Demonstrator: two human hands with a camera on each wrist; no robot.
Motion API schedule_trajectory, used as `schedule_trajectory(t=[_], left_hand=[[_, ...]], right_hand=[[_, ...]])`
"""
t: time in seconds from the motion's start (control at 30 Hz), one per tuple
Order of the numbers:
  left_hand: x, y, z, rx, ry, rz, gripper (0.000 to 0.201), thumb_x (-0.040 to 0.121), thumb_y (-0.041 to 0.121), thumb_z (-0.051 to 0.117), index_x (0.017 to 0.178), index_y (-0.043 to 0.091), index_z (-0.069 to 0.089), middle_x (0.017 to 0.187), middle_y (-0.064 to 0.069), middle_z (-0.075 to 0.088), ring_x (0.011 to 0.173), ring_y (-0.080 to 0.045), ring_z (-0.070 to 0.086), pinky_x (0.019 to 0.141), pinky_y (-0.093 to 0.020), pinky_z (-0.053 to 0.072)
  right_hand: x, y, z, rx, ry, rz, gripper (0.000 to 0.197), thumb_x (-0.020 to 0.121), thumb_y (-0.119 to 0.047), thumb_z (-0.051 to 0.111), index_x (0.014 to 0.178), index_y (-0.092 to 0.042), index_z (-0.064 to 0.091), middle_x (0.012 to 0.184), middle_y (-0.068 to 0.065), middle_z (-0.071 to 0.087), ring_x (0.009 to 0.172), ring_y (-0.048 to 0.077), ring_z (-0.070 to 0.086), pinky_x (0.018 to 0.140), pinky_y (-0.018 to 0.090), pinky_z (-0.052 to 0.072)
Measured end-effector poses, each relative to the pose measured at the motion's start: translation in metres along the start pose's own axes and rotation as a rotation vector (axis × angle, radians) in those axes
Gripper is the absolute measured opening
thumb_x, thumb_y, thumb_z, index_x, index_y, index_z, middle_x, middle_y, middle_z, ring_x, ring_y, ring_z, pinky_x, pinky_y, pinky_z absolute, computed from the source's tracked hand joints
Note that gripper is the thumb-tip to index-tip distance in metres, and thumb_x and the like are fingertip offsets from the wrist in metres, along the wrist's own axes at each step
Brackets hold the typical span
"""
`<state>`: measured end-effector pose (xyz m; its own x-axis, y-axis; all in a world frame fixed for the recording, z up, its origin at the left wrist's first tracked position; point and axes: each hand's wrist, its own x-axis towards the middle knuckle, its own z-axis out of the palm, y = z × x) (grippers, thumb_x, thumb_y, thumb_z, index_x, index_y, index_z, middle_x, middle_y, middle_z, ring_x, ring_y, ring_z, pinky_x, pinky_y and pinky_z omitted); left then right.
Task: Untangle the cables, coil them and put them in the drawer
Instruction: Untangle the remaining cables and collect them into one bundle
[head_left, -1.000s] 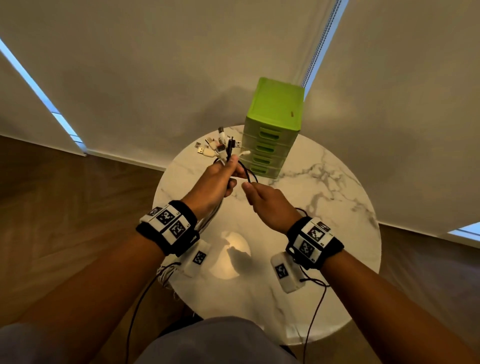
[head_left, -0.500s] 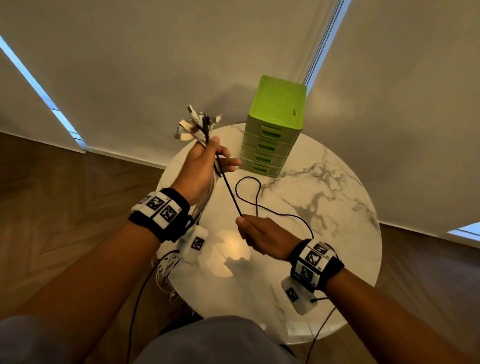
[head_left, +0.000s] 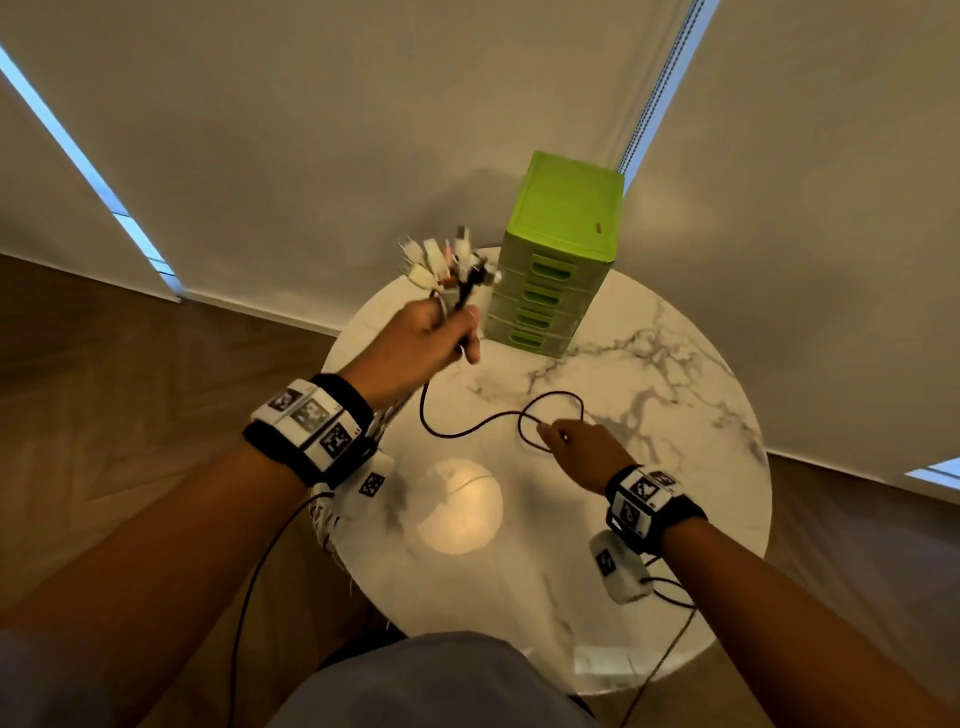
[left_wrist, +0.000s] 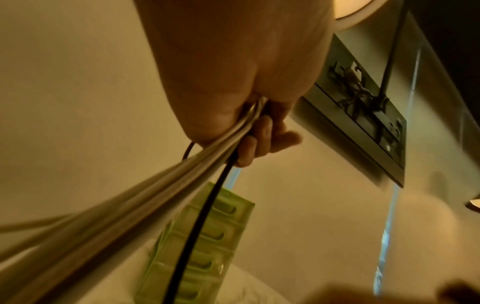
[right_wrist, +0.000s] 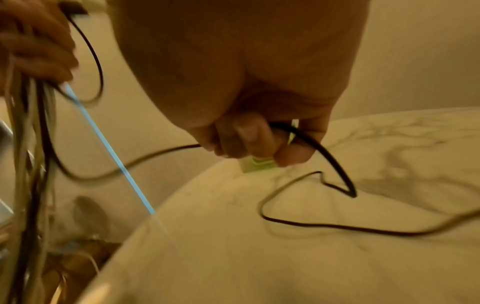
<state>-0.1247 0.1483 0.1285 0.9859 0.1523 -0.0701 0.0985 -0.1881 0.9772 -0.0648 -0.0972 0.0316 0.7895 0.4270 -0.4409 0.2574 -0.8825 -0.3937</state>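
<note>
My left hand (head_left: 431, 338) is raised above the table's left side and grips a bundle of cables (left_wrist: 145, 197), mostly white. Their plug ends (head_left: 447, 262) fan out above the fist, and the rest hangs off the table's left edge. One black cable (head_left: 467, 428) sags from that fist across to my right hand (head_left: 576, 447), which pinches it low over the marble top; in the right wrist view the black cable (right_wrist: 335, 162) loops onward and lies on the table. The green drawer unit (head_left: 558, 260) stands at the far edge with all drawers closed.
The round white marble table (head_left: 675, 415) carries only the drawer unit and the black cable's loop. A bright lamp reflection (head_left: 460, 506) sits near its middle. Wood floor surrounds the table, and pale blinds hang behind it.
My left hand has swung the bundle right, toward the drawer unit. My right hand has drawn the black cable further right, so the span between the hands now hangs slack.
</note>
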Motion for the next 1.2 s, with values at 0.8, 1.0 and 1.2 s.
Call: schedule_trajectory(t=[0.8, 1.0, 1.2], left_hand=[[0.011, 0.001, 0.004, -0.554, 0.268, 0.032, 0.036, 0.112, 0.021, 0.033, 0.08, 0.012, 0.048, 0.054, 0.006, 0.047, 0.072, -0.026, 0.076, 0.062, -0.027, 0.058], [0.015, 0.014, -0.032, -0.461, 0.324, 0.056, 0.029, 0.1, 0.025, 0.048, 0.072, 0.019, 0.049, 0.053, 0.008, 0.038, 0.044, -0.009, 0.029, 0.047, -0.025, 0.021], [0.003, -0.003, 0.001, 0.074, 0.114, 0.052, 0.034, 0.106, 0.024, 0.047, 0.076, 0.019, 0.062, 0.063, 0.007, 0.063, 0.057, -0.007, 0.05, 0.065, -0.027, 0.044]], right_hand=[[-0.033, -0.037, 0.014, 0.399, -0.142, -0.378, 0.049, 0.105, -0.053, 0.029, 0.083, -0.016, 0.053, 0.066, -0.008, 0.053, 0.055, 0.001, 0.047, 0.063, 0.021, 0.042], [-0.031, 0.014, 0.027, 0.222, -0.225, -0.175, 0.044, 0.102, -0.057, 0.031, 0.077, -0.026, 0.051, 0.073, -0.004, 0.057, 0.059, 0.019, 0.055, 0.068, 0.038, 0.051], [-0.001, -0.019, -0.018, 0.062, 0.005, -0.088, 0.051, 0.105, -0.051, 0.028, 0.085, -0.015, 0.058, 0.09, 0.008, 0.063, 0.091, 0.034, 0.061, 0.084, 0.038, 0.046]])
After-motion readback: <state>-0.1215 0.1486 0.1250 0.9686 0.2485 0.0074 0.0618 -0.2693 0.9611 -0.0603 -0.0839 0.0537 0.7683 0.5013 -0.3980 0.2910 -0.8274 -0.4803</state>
